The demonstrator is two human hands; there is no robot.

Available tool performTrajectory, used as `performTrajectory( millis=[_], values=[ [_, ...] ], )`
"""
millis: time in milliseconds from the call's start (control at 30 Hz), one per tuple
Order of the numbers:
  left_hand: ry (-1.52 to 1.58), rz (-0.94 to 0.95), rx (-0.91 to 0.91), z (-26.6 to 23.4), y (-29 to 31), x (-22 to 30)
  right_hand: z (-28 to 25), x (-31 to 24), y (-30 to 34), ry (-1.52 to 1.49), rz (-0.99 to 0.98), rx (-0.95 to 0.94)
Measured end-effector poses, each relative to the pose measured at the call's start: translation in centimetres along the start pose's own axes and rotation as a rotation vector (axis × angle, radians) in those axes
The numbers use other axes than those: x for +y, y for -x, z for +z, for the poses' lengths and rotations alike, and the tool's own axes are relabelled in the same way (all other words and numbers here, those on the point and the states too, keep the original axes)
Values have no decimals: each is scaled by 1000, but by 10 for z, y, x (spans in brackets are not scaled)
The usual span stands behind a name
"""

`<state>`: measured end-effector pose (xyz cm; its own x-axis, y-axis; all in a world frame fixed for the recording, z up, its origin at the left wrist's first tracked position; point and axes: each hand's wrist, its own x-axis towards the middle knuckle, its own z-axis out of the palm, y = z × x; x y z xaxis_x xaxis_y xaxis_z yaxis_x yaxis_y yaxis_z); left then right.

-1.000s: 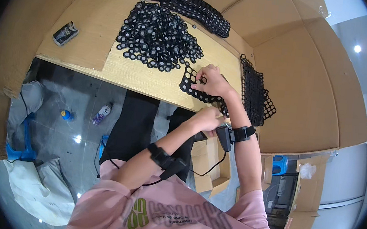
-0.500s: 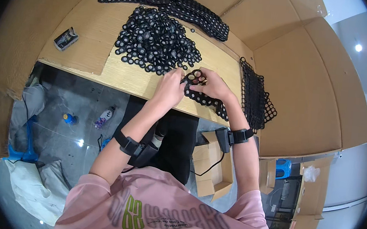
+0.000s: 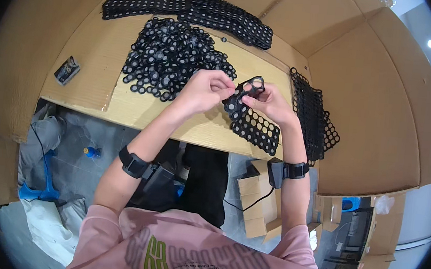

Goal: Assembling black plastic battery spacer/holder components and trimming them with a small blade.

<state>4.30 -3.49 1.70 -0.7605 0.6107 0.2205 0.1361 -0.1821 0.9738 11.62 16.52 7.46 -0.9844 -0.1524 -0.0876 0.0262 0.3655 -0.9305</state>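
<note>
A black perforated strip (image 3: 255,133) hangs from my right hand (image 3: 274,105), its thumb and fingers pinching the raised upper end. Several holes near that end look open, with skin showing through; other holes hold pale grey discs. My left hand (image 3: 207,89) is closed in a pinch at the strip's left edge; whatever is between its fingertips is too small to make out. To the left of the strip lies a big heap of small black rings with grey centres (image 3: 168,57), partly behind my left hand.
Filled black strips (image 3: 226,19) lie stacked along the back of the table (image 3: 175,122). At right, black open-holed sheets (image 3: 308,117) are piled against the cardboard wall (image 3: 368,113). A small dark packet (image 3: 67,71) sits on cardboard at left. An open carton (image 3: 258,201) stands below.
The raised end of the strip has been lifted and tilted up in my right hand, and its lower part hangs more visibly. My left hand stays pinched at its left side. The view has shifted slightly.
</note>
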Motion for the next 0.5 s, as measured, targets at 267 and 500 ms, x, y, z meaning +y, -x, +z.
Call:
performTrajectory(
  millis=[267,500],
  values=[
    [-304,59,-153,-10,-39,34,-21,1,-16,-56,-122,43],
    [-341,-32,-310,-20,-71,21,-30,27,-40,-90,-102,9]
  ],
)
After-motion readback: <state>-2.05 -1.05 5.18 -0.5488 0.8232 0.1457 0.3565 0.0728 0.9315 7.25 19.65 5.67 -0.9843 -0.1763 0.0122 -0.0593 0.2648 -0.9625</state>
